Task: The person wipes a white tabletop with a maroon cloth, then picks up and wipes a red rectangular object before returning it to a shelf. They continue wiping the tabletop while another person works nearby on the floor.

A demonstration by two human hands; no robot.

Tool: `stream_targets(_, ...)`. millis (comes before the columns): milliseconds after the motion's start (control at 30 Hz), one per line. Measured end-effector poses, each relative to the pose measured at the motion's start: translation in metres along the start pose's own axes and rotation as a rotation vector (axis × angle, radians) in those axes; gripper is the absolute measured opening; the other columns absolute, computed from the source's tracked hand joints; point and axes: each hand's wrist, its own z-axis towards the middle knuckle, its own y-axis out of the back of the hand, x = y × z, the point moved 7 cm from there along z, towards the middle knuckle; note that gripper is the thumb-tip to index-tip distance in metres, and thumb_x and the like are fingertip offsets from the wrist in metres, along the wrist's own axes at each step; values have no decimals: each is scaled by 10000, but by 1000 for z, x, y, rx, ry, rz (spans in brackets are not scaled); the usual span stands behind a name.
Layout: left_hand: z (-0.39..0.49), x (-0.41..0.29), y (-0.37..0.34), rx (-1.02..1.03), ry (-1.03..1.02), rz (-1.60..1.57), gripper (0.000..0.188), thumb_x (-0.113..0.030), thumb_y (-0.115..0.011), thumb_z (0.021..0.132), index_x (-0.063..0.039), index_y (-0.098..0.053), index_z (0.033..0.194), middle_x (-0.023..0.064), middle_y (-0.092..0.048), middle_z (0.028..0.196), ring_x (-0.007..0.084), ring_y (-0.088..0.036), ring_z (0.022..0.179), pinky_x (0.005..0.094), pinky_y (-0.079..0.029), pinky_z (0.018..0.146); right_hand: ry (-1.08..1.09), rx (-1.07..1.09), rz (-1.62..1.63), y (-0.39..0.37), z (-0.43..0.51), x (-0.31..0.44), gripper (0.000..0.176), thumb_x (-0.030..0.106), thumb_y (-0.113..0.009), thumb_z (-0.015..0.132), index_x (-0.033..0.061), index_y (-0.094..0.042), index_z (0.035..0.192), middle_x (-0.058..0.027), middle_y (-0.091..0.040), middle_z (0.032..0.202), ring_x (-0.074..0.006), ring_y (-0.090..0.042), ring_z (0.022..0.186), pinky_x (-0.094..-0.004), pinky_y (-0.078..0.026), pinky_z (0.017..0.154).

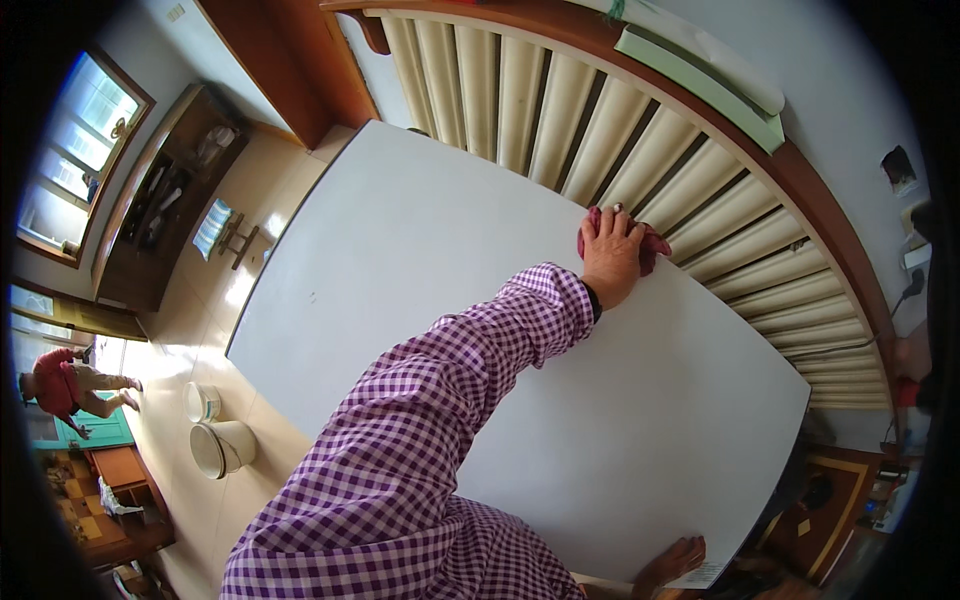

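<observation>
My left hand [613, 251], in a purple checked sleeve with a dark band at the wrist, presses a bunched dark red cloth [657, 241] onto the tabletop. Its fingers are spread over the cloth, at the long edge beside the radiator. The large pale grey tabletop [405, 225] spreads out beneath my arm, with a few small dark marks [313, 298] on its left part. Low in the picture, my right hand [679, 559] rests on the near part of the top, holding nothing. A label with writing [697, 576] lies beside it at the corner.
A cream column radiator [585, 112] lines the far edge under a wooden ledge [525, 16] bearing a light green tray [697, 90]. Two white buckets [232, 444] and a stool with a blue cushion [213, 229] stand on the tiled floor. A person in red [60, 382] is at far left.
</observation>
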Motion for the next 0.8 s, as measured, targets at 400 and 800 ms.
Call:
stream_targets(400, -59, 78, 60, 98, -303, -100, 487, -103, -638, 910, -181, -597, 1389, 42, -534, 1414, 253, -388, 1436, 466, -316, 1148, -94, 15, 132, -31, 18, -30, 276, 158, -540, 1048, -36, -564, 1243, -200, -556, 1322, -371, -478, 1266, -477, -401, 1071)
stream_targets(800, -241, 314, 260, -193, 161, 181, 448, -16, -542, 923, -151, -620, 1344, 104, -570, 1355, 324, -509, 1320, 465, -392, 1115, 209, -266, 47, -1, 25, 2, 306, 214, -650, 1002, -46, -639, 1161, -229, -684, 1093, -420, -649, 944, -527, -526, 868)
